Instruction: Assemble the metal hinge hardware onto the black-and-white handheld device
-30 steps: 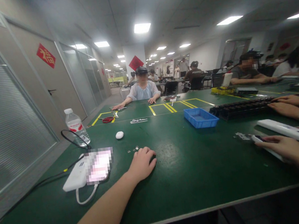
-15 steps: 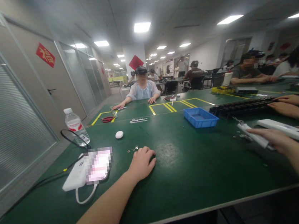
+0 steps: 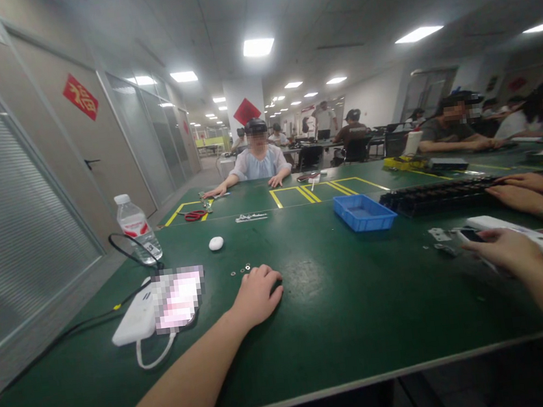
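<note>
White device [image 3: 469, 234], seemingly light, stiff and slick, was right of the bench's [image 3: 355, 331] middle, best held mid-body; my right hand [image 3: 515, 251] gripped it, my left hand [image 3: 259, 293] lay half-curled, palm hidden.

White handheld item [image 3: 469, 234]: dark patch on top, partly hidden; held well in from the table's [image 3: 344, 326] near edge. Small rings [image 3: 248, 267]: lying loosely grouped, nearer the left edge.
</note>
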### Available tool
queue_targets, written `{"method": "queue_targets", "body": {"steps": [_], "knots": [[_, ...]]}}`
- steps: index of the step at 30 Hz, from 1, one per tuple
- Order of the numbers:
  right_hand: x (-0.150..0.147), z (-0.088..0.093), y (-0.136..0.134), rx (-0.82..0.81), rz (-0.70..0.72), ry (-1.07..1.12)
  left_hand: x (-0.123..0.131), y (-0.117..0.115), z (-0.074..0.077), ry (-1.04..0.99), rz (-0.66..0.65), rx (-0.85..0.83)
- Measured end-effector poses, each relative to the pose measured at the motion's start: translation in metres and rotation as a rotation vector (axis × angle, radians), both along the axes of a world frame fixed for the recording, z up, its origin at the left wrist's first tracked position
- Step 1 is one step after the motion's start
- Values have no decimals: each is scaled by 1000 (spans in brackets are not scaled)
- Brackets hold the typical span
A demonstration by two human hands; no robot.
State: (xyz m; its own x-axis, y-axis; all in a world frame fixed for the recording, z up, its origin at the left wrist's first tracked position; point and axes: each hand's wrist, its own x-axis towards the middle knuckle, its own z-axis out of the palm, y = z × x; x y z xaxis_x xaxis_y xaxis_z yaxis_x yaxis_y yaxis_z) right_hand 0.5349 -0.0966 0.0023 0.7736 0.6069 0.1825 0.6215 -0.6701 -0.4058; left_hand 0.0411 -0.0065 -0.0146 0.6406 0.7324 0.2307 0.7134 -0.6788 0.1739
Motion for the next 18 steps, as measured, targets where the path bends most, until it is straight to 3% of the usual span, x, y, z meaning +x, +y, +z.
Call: {"method": "queue_targets", "body": {"steps": [2, 7, 13, 18], "knots": [[-6, 0, -2, -34, 4, 44, 0, 0, 1, 2, 2, -8], [-32, 0, -6, -65, 157, -150, 0, -1, 3, 4, 6, -19], [-45, 4, -8, -107, 127, -277, 0, -3, 5, 8, 18, -37], [-42, 7, -9, -33, 69, -266, 1, -4, 7, 11, 14, -40]]}}
